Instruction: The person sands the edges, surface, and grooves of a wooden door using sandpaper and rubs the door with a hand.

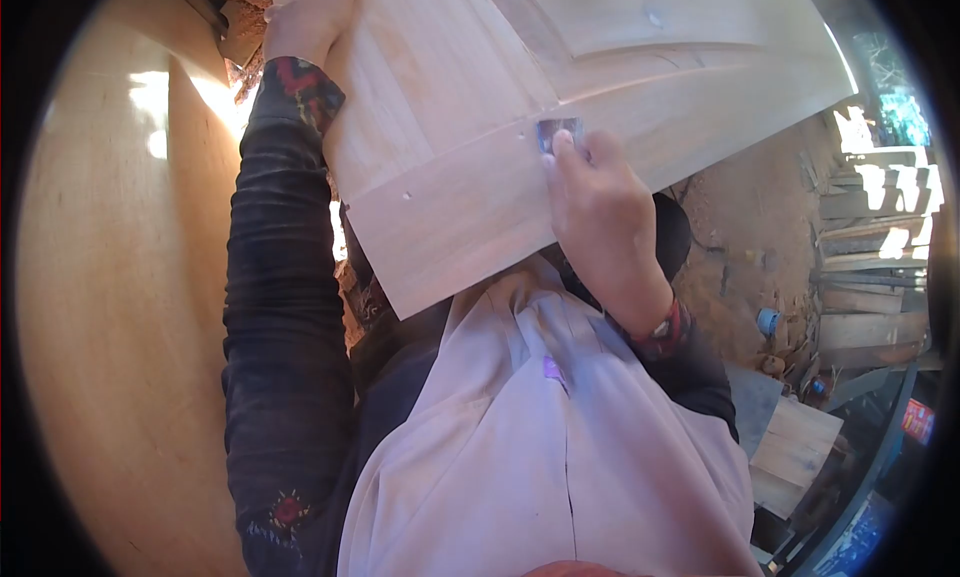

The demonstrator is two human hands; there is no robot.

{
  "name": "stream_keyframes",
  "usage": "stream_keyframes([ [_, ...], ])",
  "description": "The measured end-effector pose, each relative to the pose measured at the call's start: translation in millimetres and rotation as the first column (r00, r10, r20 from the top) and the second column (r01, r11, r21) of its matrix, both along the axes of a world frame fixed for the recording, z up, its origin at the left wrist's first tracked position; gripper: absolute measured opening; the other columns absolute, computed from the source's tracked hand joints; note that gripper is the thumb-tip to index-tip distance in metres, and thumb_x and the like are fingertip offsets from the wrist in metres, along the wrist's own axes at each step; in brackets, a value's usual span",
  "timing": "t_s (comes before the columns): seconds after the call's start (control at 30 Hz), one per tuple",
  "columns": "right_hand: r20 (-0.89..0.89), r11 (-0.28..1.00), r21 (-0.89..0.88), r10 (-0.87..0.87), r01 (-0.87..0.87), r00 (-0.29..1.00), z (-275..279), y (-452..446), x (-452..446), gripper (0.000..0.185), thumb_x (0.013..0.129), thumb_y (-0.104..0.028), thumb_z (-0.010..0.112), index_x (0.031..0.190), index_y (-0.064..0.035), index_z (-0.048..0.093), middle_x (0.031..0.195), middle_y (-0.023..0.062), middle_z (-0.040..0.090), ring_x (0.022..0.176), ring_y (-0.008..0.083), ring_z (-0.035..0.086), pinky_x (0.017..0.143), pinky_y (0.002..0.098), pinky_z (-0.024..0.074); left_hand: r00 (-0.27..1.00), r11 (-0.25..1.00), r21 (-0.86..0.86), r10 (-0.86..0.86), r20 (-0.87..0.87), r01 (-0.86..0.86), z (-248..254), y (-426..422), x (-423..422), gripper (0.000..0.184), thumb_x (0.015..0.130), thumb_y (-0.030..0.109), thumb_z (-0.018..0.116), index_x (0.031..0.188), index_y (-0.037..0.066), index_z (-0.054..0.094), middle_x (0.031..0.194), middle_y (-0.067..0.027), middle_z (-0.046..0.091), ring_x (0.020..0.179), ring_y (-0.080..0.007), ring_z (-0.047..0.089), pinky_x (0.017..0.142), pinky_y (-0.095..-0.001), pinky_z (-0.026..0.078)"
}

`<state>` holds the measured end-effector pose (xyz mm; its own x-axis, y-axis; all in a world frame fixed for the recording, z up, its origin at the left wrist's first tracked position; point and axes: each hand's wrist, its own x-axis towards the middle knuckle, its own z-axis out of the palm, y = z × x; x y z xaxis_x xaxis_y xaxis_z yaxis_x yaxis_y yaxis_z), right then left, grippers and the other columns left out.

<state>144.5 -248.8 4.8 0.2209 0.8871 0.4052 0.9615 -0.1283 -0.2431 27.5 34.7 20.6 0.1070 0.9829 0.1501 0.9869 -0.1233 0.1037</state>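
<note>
A pale wooden panel [450,217] with recessed sections lies at a slant across the person's lap. My right hand [605,192] is closed on a small dark flat piece [558,135], pressed against the panel's face near a joint; what the piece is cannot be made out. My left hand [312,17] rests at the panel's upper left edge, its fingers partly cut off by the top of the view and seeming to hold that edge. Two small marks or holes show in the wood left of my right hand.
A large wooden board [110,307] stands along the left side. At the right, wood strips [870,237] are stacked on the dirt ground near a blue round object [768,322]. Wooden offcuts [795,447] lie at the lower right. A light cloth [540,447] covers the lap.
</note>
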Motion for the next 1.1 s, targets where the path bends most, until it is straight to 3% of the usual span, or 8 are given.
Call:
stream_keyframes([
  [0.07,-0.015,1.000,0.001,-0.016,0.016,1.000,-5.1,11.0,0.1,0.010,0.086,-0.009,0.060,0.090,0.0002,0.059,0.093,0.0166,0.057,0.076,0.0326,0.064,0.065,0.0391,0.0545,0.997,0.999,0.009,0.034,0.066,-0.035,2.9,-11.5,3.3,0.076,0.090,0.060,0.043,0.139,0.001,0.043,0.134,-0.0310,0.050,0.128,-0.0441,0.047,0.113,-0.0545,0.018],
  [0.17,-0.030,1.000,0.005,-0.019,0.019,0.999,0.4,37.1,9.8,0.012,0.086,-0.010,0.061,0.092,0.0006,0.058,0.092,0.0160,0.056,0.076,0.0318,0.064,0.064,0.0387,0.0544,0.987,0.994,-0.105,-0.009,0.160,0.026,-41.9,59.5,-17.3,0.083,0.086,0.069,0.045,0.146,0.012,0.038,0.142,-0.0241,0.044,0.136,-0.0370,0.038,0.111,-0.0473,0.032],
  [0.27,0.006,0.999,0.013,-0.030,0.030,1.000,-3.5,10.5,-7.3,0.014,0.086,-0.011,0.061,0.092,0.0014,0.058,0.091,0.0163,0.056,0.075,0.0312,0.065,0.062,0.0379,0.0548,0.974,0.990,-0.137,0.047,0.224,-0.016,-19.8,24.9,-9.8,0.075,0.090,0.060,0.047,0.143,0.009,0.040,0.144,-0.0187,0.045,0.130,-0.0391,0.045,0.108,-0.0473,0.037],
  [0.37,0.028,1.000,0.013,-0.022,0.022,0.999,-7.6,-0.5,-13.1,0.015,0.086,-0.011,0.061,0.092,0.0025,0.058,0.091,0.0166,0.056,0.072,0.0303,0.065,0.060,0.0365,0.0551,0.966,0.994,-0.070,-0.064,0.249,0.084,-19.5,18.9,-10.3,0.084,0.084,0.064,0.051,0.146,0.009,0.035,0.145,-0.0195,0.043,0.130,-0.0437,0.043,0.107,-0.0456,0.039],
  [0.47,0.012,0.999,-0.004,-0.043,0.043,0.999,-3.8,21.3,0.5,0.016,0.086,-0.011,0.061,0.092,0.0034,0.058,0.090,0.0161,0.056,0.070,0.0287,0.066,0.059,0.0350,0.0554,0.964,0.988,-0.153,0.077,0.254,-0.039,-29.1,37.5,-8.9,0.081,0.084,0.063,0.051,0.146,0.011,0.036,0.146,-0.0140,0.044,0.134,-0.0417,0.038,0.108,-0.0465,0.038],
  [0.57,0.067,0.997,-0.034,-0.067,0.069,0.996,-2.6,22.0,-9.4,0.014,0.085,-0.008,0.060,0.093,0.0040,0.058,0.090,0.0161,0.056,0.069,0.0279,0.066,0.057,0.0347,0.0556,0.968,0.990,-0.116,-0.055,0.244,0.085,-16.7,20.8,-13.6,0.085,0.083,0.064,0.052,0.146,0.010,0.035,0.146,-0.0193,0.042,0.134,-0.0414,0.039,0.107,-0.0466,0.039],
  [0.77,0.035,0.997,-0.041,-0.059,0.061,0.998,-3.8,21.9,-7.2,0.012,0.083,-0.004,0.059,0.091,0.0049,0.059,0.087,0.0166,0.057,0.066,0.0271,0.066,0.056,0.0349,0.0558,0.967,0.991,-0.135,0.045,0.252,-0.011,-37.6,44.8,-12.5,0.097,0.079,0.076,0.046,0.146,0.006,0.034,0.142,-0.0329,0.039,0.133,-0.0433,0.041,0.108,-0.0473,0.035],
  [1.1,0.076,0.998,0.031,-0.059,0.057,0.995,-7.3,25.5,-5.7,0.013,0.082,-0.007,0.060,0.092,0.0014,0.060,0.084,0.0136,0.057,0.064,0.0257,0.065,0.054,0.0362,0.0546,0.971,0.991,-0.122,-0.025,0.236,0.055,-30.5,40.3,-13.9,0.092,0.082,0.068,0.051,0.146,0.005,0.033,0.141,-0.0321,0.041,0.131,-0.0431,0.043,0.107,-0.0464,0.039],
])
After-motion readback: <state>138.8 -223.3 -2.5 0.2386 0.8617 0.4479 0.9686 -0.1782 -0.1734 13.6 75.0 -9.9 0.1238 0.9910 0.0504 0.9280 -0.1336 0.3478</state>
